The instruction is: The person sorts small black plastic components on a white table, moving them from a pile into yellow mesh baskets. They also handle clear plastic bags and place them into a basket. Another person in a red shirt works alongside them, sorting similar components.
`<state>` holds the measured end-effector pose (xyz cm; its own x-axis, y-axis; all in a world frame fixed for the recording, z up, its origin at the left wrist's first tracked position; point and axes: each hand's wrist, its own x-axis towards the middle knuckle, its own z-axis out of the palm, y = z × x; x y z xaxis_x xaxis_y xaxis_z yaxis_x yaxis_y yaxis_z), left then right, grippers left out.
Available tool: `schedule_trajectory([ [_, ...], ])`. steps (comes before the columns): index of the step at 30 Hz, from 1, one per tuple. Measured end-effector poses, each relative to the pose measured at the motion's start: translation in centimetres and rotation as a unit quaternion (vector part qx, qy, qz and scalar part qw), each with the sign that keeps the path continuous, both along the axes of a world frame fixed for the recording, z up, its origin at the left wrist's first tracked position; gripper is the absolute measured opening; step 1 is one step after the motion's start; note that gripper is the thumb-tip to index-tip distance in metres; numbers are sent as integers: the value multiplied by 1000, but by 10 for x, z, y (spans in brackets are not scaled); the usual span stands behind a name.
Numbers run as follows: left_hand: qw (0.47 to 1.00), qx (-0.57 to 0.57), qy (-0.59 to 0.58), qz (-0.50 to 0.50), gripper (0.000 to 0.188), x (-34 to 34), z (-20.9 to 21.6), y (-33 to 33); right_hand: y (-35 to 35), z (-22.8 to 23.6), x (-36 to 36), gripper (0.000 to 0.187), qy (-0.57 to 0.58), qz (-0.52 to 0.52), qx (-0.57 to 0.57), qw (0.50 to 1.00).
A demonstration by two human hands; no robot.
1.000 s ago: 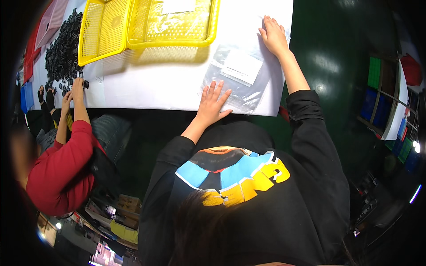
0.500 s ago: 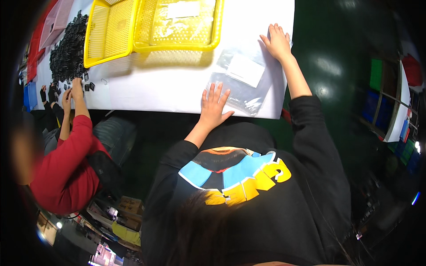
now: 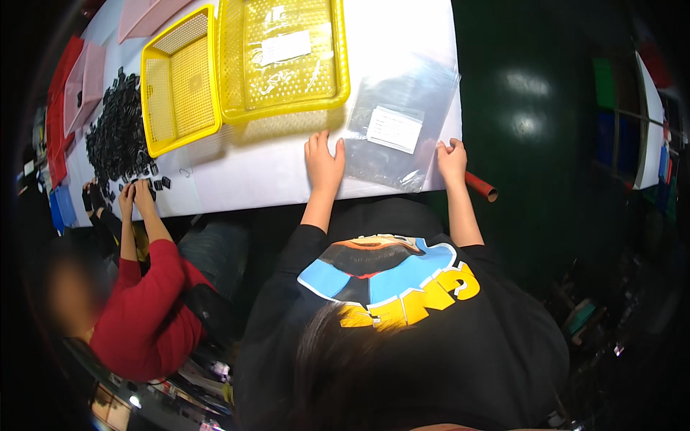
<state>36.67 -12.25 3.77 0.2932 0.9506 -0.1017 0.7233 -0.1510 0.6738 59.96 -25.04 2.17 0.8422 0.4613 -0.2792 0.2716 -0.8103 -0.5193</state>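
A clear flat plastic bag (image 3: 388,172) with a white printed label (image 3: 394,129) lies on the white table in front of me. At the bag's left edge, my left hand (image 3: 325,164) rests with its fingers stretched out and thumb apart, holding nothing. On the opposite side, my right hand (image 3: 452,159) has its fingers curled in and the thumb close to the bag's right edge. Whether anything is pinched between those fingertips is hidden.
Beyond my hands stand a yellow basket (image 3: 343,86) with labelled clear plastic in it and another yellow basket (image 3: 151,118). A pile of small black parts (image 3: 116,133) lies further left. There a co-worker in a red sleeve (image 3: 147,309) handles parts. A red tube (image 3: 483,187) juts out past the table's right end.
Both hands have left their flat, spread poses: the right drew nearer and curled its fingers, the left shifted to the bag's side. The bag lies flatter and more upright in view; my view has shifted.
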Motion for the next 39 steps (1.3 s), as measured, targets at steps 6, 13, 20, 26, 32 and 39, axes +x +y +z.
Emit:
schedule_trajectory([
  [6,990,-117,60,-59,36,30,14,23,37,29,-19,46,17,-52,-81,995],
  [13,979,-146,102,-95,23,32,12,43,45,23,-17,40,69,6,-85,994],
  [20,976,-187,66,-94,24,22,6,40,58,77,-26,15,74,131,118,981],
  [26,878,-377,-249,-159,41,-8,29,22,106,224,-18,8,59,357,160,919],
  [32,713,-384,-585,-50,82,-10,100,72,186,327,-32,18,100,550,250,791],
  [39,644,-200,-737,-51,83,-41,121,190,269,267,-42,17,112,541,368,748],
])
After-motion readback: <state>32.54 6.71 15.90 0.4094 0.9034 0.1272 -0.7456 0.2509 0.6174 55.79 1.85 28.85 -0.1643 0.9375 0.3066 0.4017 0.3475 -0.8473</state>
